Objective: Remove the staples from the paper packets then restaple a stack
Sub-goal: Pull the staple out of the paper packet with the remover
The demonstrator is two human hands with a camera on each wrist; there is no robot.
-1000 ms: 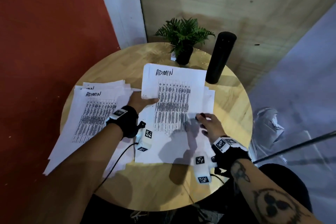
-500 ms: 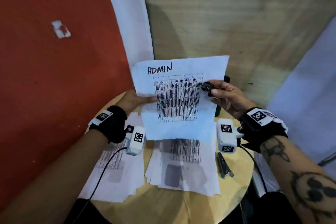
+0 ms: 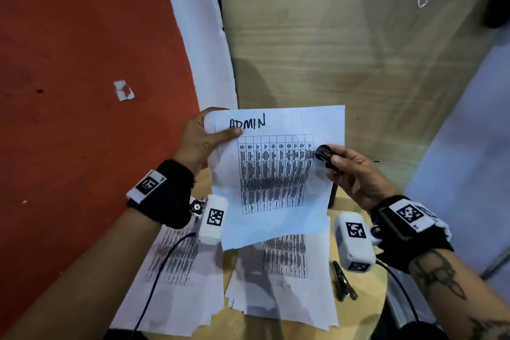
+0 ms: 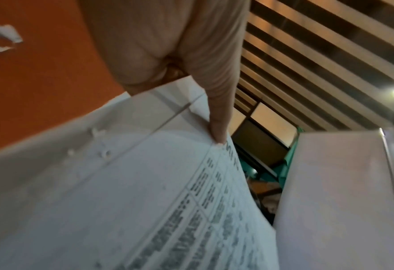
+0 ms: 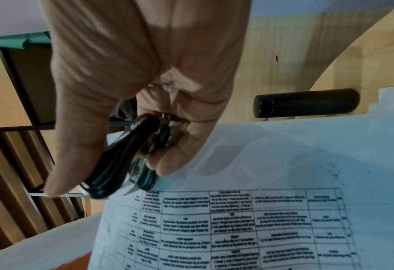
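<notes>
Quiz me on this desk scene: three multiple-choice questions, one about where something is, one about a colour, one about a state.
1. Where does the left hand grip the lifted packet?
A. top left corner
B. bottom edge
C. right edge

2. What colour is the staple remover in the right hand?
A. red
B. black
C. white

3. The packet marked ADMIN is:
A. flat on the table
B. held up in the air
C. crumpled into a ball

Answers: 1 A, the thumb presses beside the word ADMIN; 2 B, the right wrist view shows its black handles; 3 B, it hangs above the paper stacks on the table.
</notes>
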